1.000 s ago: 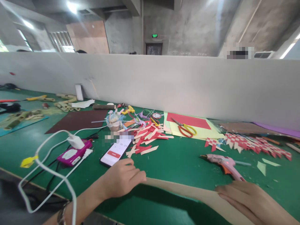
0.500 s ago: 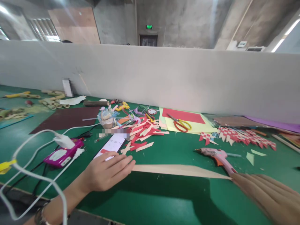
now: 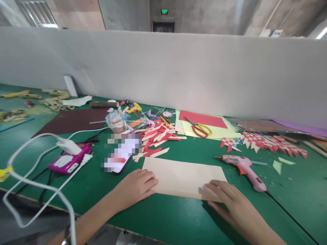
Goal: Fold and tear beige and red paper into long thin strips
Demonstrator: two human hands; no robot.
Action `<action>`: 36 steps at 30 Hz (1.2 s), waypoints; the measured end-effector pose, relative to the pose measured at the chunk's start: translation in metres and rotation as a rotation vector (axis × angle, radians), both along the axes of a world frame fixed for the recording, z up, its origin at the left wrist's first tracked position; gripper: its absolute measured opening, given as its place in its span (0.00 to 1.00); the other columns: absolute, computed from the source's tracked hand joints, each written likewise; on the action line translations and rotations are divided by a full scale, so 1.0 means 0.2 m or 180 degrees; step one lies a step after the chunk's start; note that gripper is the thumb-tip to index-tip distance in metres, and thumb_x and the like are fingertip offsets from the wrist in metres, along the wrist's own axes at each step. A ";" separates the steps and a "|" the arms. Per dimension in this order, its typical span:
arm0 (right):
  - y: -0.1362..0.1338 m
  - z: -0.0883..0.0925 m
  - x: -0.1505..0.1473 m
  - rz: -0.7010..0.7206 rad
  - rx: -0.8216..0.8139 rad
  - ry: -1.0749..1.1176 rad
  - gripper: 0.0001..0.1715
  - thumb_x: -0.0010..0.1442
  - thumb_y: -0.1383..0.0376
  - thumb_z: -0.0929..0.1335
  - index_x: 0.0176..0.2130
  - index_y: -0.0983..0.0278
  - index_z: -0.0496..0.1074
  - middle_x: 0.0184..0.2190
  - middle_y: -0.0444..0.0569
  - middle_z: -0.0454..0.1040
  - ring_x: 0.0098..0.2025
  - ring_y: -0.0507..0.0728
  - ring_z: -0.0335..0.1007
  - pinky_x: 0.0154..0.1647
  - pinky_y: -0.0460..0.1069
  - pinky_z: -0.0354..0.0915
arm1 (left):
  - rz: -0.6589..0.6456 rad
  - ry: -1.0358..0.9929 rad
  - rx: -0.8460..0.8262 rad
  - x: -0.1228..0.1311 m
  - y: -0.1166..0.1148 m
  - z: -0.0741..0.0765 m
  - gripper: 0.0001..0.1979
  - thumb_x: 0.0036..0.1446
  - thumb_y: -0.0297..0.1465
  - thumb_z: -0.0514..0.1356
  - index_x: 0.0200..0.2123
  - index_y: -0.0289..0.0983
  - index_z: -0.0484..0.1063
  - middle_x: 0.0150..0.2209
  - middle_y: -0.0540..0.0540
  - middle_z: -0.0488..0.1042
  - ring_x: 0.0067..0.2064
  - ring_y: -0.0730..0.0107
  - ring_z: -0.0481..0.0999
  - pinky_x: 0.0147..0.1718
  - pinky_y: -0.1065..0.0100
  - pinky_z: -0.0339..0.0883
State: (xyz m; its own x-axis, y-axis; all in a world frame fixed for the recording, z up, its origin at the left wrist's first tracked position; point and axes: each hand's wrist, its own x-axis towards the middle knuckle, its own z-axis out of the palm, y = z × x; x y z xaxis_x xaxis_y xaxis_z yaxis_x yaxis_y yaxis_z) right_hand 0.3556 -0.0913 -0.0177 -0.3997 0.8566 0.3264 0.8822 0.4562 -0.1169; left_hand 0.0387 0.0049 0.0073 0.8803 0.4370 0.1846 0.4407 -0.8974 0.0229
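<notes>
Sheet (image 3: 178,177), cream paper, one: stretched between my two hands above the green table (image 3: 173,216), its long edge toward me.

Left hand (image 3: 139,185), mine: fingers bent and laid over the sheet's left end; whether they pinch it I cannot tell, my thumb being hidden.

Right hand (image 3: 232,204), mine: fingers spread over the sheet's near right corner, thumb apart from them just below the near edge; whether the paper is gripped I cannot tell.

Phone (image 3: 122,156), one, screen lit: just beyond my left hand.

Strips (image 3: 159,137), red and cream, loose heap: beyond the sheet, ahead of my left hand.

Power strip (image 3: 70,160), magenta, plugs in: well to the left of my left hand.

Glue gun (image 3: 246,166), pink, one: just beyond my right hand, nozzle pointing left, black cord (image 3: 286,211) running down past that hand's right side.

Scissors (image 3: 198,126), red and yellow handles: far ahead, between my hands, on coloured paper (image 3: 187,131).

Checked pieces (image 3: 270,144), red and white, pointed edges: beyond my right hand, farther right.
</notes>
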 end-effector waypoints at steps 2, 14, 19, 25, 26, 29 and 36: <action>0.04 0.02 -0.09 0.0150 -0.0279 0.0144 0.18 0.58 0.63 0.65 0.49 0.60 0.64 0.44 0.51 0.71 0.43 0.57 0.68 0.40 0.51 0.67 | 0.0070 -0.0048 -0.0326 0.04 -0.01 0.00 0.05 0.60 0.27 0.53 0.35 0.37 0.69 0.34 0.49 0.71 0.35 0.70 0.70 0.33 0.70 0.59; 0.08 0.00 -0.23 0.0308 -0.1009 0.0682 0.09 0.60 0.73 0.59 0.36 0.62 0.65 0.33 0.47 0.67 0.35 0.53 0.66 0.34 0.48 0.63 | 0.0827 -0.0651 -0.0210 -0.11 0.05 0.08 0.13 0.62 0.29 0.46 0.38 0.37 0.70 0.40 0.45 0.71 0.42 0.66 0.69 0.41 0.67 0.62; 0.08 0.01 -0.24 0.0322 -0.0960 0.0552 0.09 0.60 0.74 0.59 0.36 0.62 0.65 0.33 0.47 0.67 0.35 0.54 0.65 0.34 0.49 0.62 | 0.1782 -0.0224 0.0675 -0.31 0.23 0.11 0.22 0.53 0.20 0.44 0.45 0.38 0.71 0.56 0.40 0.61 0.52 0.53 0.63 0.47 0.53 0.59; 0.08 0.02 -0.23 0.0348 -0.0862 0.0396 0.09 0.61 0.72 0.59 0.37 0.63 0.66 0.32 0.47 0.67 0.34 0.55 0.64 0.33 0.50 0.62 | 0.2102 0.0388 0.0729 -0.30 0.36 0.11 0.23 0.52 0.18 0.45 0.45 0.40 0.72 0.57 0.41 0.60 0.54 0.48 0.61 0.48 0.47 0.55; 0.08 0.02 -0.23 0.0340 -0.0841 0.0381 0.09 0.62 0.72 0.59 0.37 0.63 0.66 0.32 0.47 0.67 0.34 0.55 0.64 0.33 0.50 0.62 | 0.2021 0.0298 0.0732 -0.27 0.34 0.13 0.21 0.54 0.19 0.45 0.45 0.38 0.71 0.57 0.40 0.60 0.54 0.49 0.60 0.49 0.47 0.55; 0.09 0.03 -0.23 0.0328 -0.0746 0.0348 0.10 0.63 0.70 0.58 0.36 0.63 0.66 0.31 0.48 0.68 0.34 0.55 0.64 0.34 0.50 0.62 | 0.1270 -0.0032 0.0392 -0.11 0.22 0.18 0.15 0.59 0.26 0.47 0.45 0.36 0.70 0.50 0.39 0.68 0.51 0.56 0.64 0.48 0.56 0.58; 0.12 0.08 -0.24 0.0297 -0.0170 0.0192 0.13 0.64 0.71 0.56 0.34 0.63 0.65 0.29 0.46 0.68 0.32 0.54 0.64 0.38 0.52 0.61 | -0.0126 0.0219 -0.0321 0.21 -0.08 0.11 0.12 0.56 0.38 0.58 0.40 0.37 0.68 0.35 0.48 0.73 0.35 0.67 0.72 0.35 0.67 0.61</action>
